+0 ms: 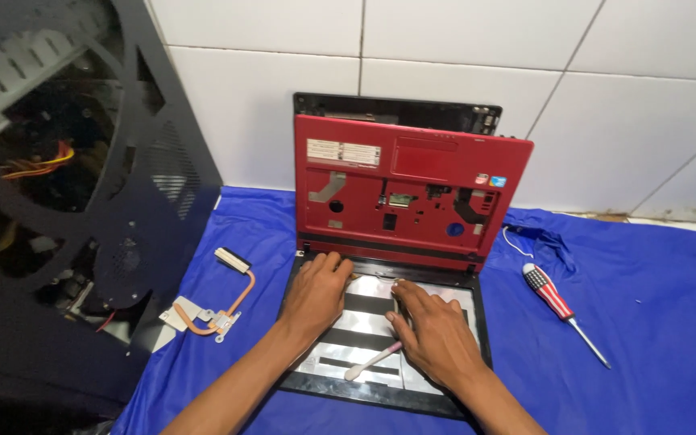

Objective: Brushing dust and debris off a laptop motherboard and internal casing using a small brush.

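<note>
From the head view, the left hand (316,292) is pressed flat, fingers together, on the silver-foiled black laptop lid panel (364,322) at the blue cloth's near edge; a white plastic stick (372,362) is pinned under the right hand (435,332); the red laptop base shell (412,189) is propped upright behind.

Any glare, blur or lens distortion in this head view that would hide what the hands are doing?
Head view: sharp overall; soft glare on the silvery panel under the left hand and right hand; wall tile lines bow slightly from wide-angle distortion; the dark computer case at left is underexposed.
</note>
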